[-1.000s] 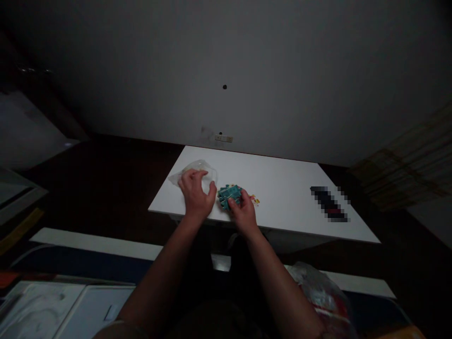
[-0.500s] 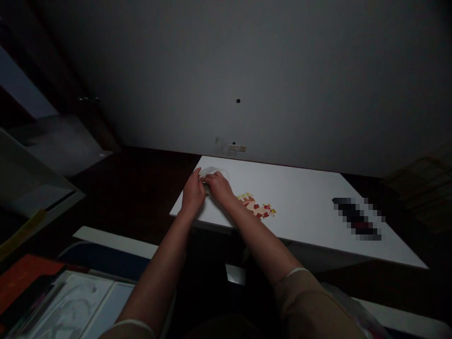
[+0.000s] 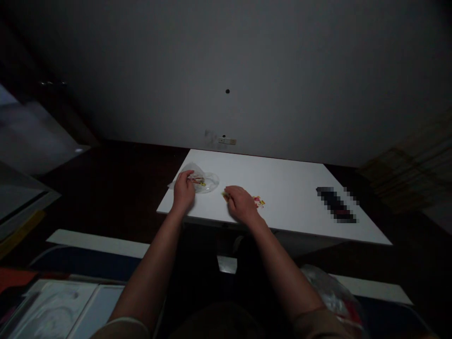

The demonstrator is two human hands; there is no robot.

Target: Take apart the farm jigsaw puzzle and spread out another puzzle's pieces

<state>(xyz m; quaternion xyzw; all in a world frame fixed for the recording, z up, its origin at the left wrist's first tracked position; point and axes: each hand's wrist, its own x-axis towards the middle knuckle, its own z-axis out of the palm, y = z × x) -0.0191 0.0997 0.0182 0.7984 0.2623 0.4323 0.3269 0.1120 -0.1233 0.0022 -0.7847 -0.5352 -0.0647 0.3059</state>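
Note:
At the table's left end lies a clear plastic bag (image 3: 211, 182) with several small coloured pieces (image 3: 198, 180) inside, which look like jigsaw pieces. My left hand (image 3: 184, 190) grips the near-left side of this bag, its fingers curled over the plastic. To the right, my right hand (image 3: 241, 203) rests over a partly joined jigsaw puzzle (image 3: 259, 202) and covers most of it. Its fingers are bent and pressed together beside a yellowish bit of puzzle (image 3: 225, 194). Whatever lies between those fingertips is hidden.
The white table (image 3: 289, 188) stands near a grey wall with a socket strip (image 3: 227, 141). A dark pixelated object (image 3: 335, 205) lies toward its right end. Below left is a white box (image 3: 52, 306); at lower right, a clear bag (image 3: 332, 292).
My right hand has left the plastic bag and moved right, onto the puzzle. My left hand stays at the bag, whose coloured contents now show. The view has shifted slightly.

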